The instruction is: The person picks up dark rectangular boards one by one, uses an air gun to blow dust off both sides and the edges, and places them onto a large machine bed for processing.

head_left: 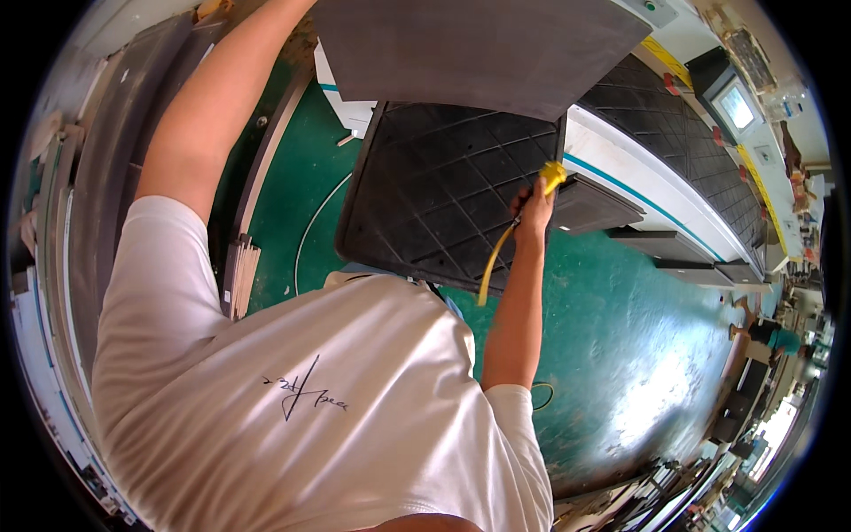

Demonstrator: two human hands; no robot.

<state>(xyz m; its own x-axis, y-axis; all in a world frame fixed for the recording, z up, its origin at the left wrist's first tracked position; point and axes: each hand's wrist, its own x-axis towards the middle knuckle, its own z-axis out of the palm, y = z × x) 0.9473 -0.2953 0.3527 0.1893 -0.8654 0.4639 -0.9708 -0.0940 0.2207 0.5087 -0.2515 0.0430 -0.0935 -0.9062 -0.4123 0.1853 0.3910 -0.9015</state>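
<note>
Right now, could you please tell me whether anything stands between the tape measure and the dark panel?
Nothing visible does: in this view, the tape measure, in the right hand, appears below the dark panel.

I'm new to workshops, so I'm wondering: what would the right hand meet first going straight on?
Probably the upper dark grey panel, near its lower right corner; depth is unclear, so the right hand could pass under it.

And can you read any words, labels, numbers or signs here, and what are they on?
None that I can read out for sure.
Black slanting scribbly script on the pale cloth T-shirt: too loopy to make out.
Yellow tape measure in the right hand: any markings too small.
Small bright rectangular screen, upper right: too blurred.
</note>
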